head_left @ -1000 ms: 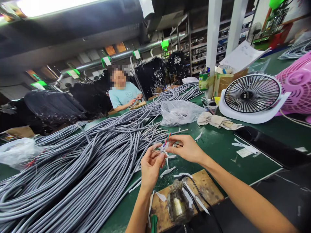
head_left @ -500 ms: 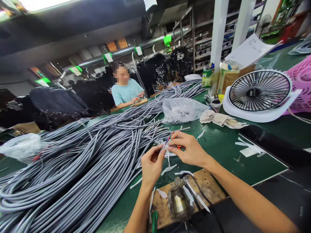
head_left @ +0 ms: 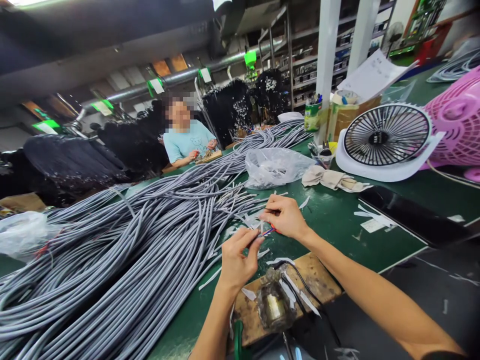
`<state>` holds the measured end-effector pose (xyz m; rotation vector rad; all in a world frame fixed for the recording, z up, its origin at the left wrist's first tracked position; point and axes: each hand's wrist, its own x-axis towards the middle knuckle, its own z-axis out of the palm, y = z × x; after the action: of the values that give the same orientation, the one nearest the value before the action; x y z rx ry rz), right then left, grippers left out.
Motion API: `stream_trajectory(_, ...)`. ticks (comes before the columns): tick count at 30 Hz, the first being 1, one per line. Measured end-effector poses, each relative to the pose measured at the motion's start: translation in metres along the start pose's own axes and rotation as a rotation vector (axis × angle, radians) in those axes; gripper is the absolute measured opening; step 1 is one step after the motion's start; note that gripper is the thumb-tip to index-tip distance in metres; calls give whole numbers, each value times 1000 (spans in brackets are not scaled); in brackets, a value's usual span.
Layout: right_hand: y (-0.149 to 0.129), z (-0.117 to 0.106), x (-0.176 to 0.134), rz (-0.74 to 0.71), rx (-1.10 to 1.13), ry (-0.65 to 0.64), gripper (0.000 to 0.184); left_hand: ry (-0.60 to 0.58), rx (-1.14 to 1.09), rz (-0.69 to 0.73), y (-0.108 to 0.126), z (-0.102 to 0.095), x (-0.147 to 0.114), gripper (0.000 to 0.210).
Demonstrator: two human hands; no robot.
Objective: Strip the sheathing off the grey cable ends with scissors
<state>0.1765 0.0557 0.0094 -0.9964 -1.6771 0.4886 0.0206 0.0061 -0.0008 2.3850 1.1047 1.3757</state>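
My left hand (head_left: 240, 257) pinches the end of a cable between thumb and fingers, just above the green table. Thin blue and red wires (head_left: 268, 232) stick out of that end toward the right. My right hand (head_left: 287, 215) is closed beside it, fingertips pressed together; what they grip is too small to make out. The red part of the wires lies just under this hand. White paper-like strips (head_left: 252, 220) are scattered behind and around both hands. To the left lies a big bundle of grey cables (head_left: 165, 240), their cut ends close to my hands.
In front of me sits a wooden board (head_left: 322, 280) with a stained metal device (head_left: 275, 302) and black cords. Farther back are a clear plastic bag (head_left: 275, 167), a cloth glove (head_left: 333, 179), a fan (head_left: 386, 135) and a pink basket (head_left: 455, 117). A co-worker (head_left: 189, 137) sits across the table.
My hands have come apart slightly: the right one has moved up and away from the left fingertips. The coloured wires now point right instead of upward. The view has shifted a little.
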Motion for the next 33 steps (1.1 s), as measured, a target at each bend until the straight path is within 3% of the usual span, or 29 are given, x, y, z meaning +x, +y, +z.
stream_trajectory(3, 5, 0, 3, 76, 83, -88, 24, 55, -70, -59, 1, 1, -1, 12)
stream_trajectory(6, 9, -1, 6, 118, 156, -216, 29, 142, -189, -249, 2, 3, 0, 10)
stream_trajectory(9, 9, -2, 6, 113, 181, -260, 34, 209, -362, -480, 0, 5, 2, 16)
stream_trajectory(13, 4, -1, 3, 77, 224, -319, 33, 347, -643, -626, -5, 5, 6, 19)
stream_trajectory(16, 3, 1, 0, 75, 202, -425, 38, 354, -840, -659, -7, 3, 7, 20)
stream_trajectory(20, 8, 4, -3, 53, -219, -570, 40, 169, -926, -646, -8, -2, 7, 26)
stream_trajectory(26, 26, 1, -4, 177, -613, -505, 15, 21, -963, -632, -13, -6, 6, 29)
stream_trajectory(29, 32, 1, -5, 262, -727, -482, 15, 28, -973, -614, -11, -9, 7, 29)
stream_trajectory(33, 31, -2, -2, 296, -761, -441, 10, 146, -986, -531, -5, -14, 8, 22)
